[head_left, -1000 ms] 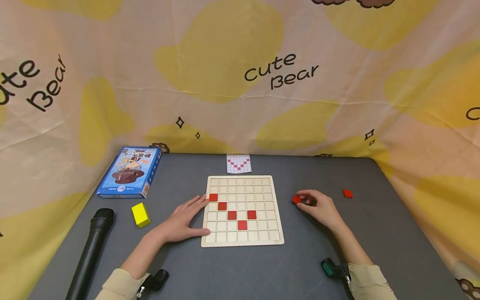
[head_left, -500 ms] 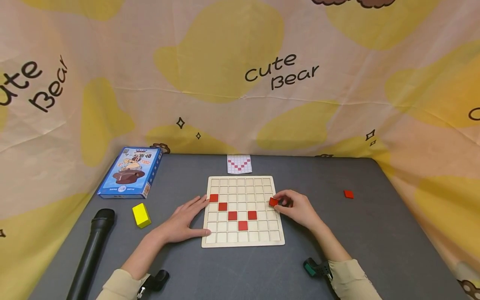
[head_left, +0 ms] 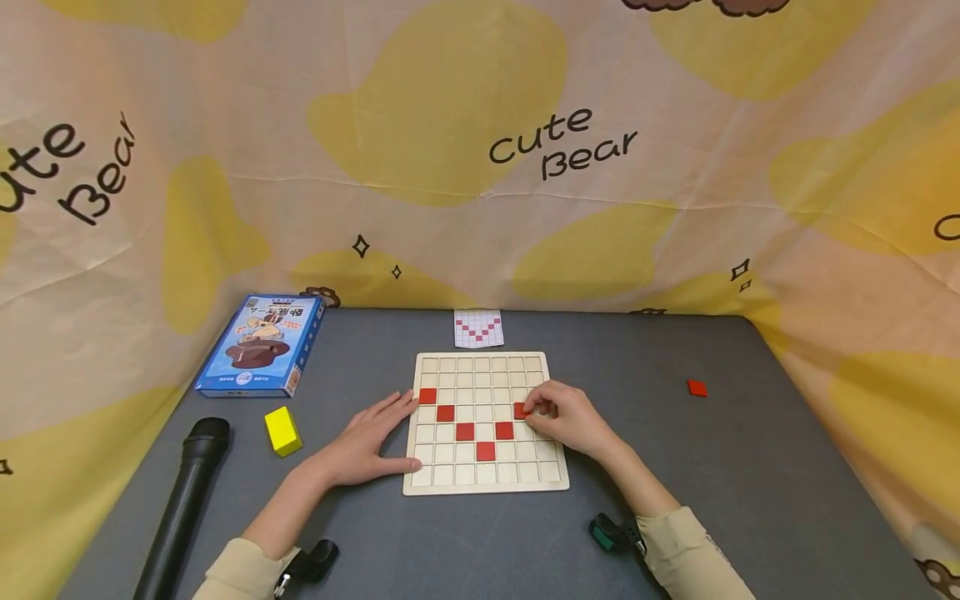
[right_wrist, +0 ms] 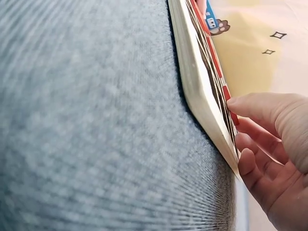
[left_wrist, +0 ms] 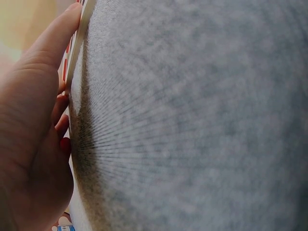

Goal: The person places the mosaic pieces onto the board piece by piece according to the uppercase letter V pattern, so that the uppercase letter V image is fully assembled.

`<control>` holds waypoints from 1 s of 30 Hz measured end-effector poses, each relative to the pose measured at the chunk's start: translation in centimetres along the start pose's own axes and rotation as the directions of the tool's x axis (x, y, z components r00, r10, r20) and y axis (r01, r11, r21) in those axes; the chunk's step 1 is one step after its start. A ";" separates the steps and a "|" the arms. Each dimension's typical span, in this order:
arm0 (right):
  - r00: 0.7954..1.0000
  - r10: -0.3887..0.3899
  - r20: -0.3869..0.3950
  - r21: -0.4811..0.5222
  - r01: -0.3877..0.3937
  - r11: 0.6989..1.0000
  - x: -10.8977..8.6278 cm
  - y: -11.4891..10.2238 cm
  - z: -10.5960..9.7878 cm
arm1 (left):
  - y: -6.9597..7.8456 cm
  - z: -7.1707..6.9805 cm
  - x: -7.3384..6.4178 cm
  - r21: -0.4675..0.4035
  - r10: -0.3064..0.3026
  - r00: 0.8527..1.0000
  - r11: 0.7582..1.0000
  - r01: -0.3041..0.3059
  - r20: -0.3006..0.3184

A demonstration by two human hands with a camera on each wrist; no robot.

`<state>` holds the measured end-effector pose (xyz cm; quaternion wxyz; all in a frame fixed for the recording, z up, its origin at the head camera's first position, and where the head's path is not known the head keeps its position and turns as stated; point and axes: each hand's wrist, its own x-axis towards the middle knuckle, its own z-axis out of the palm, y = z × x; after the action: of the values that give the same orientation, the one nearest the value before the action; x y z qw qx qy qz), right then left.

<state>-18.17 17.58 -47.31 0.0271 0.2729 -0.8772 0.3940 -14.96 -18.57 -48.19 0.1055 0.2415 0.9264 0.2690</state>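
A pale wooden grid board [head_left: 453, 474] lies on the grey table, with several red square tiles set in its cells in a slanting pattern, one of them a tile [head_left: 486, 451] at the lowest point. My left hand [head_left: 360, 446] rests with spread, straight fingers along the board's left edge, thumb and fingertips touching it. Over the board's right side my right hand [head_left: 572, 419] pinches a red tile [head_left: 520, 411] between thumb and fingers, at a cell up and right of another tile [head_left: 505, 430]. In the right wrist view the thumb presses on the red tile [right_wrist: 231, 105].
A loose red tile [head_left: 697, 388] lies on the right of the table. Behind the board is a small pattern card [head_left: 478, 328]. On the left are a blue box [head_left: 258, 346], a yellow block [head_left: 282, 431] and a black microphone [head_left: 182, 508].
My right hand has carried the red tile leftward from the table beside the board to a cell on its right side. The left hand has stayed on the board's edge.
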 end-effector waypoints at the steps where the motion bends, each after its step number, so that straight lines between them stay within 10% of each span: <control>1: 1.000 -0.001 0.004 0.001 0.001 1.000 0.0 -0.1 0.0 | 0.0 0.0 0.0 0.001 0.000 1.000 1.000 0.000 0.000; 13: 1.000 0.023 -0.014 -0.044 -0.024 0.999 -0.6 0.6 -1.3 | 0.1 0.0 0.1 -0.005 0.005 1.000 1.000 -0.005 0.003; 30: 0.971 0.228 -0.076 -0.125 -0.236 0.964 -4.2 4.8 -10.1 | 0.1 0.0 0.1 -0.007 -0.003 1.000 1.000 0.003 0.003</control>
<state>-18.68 29.22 -44.70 0.0258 0.1536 -0.9263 0.3431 -14.97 -18.44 -48.10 0.1083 0.2400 0.9257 0.2715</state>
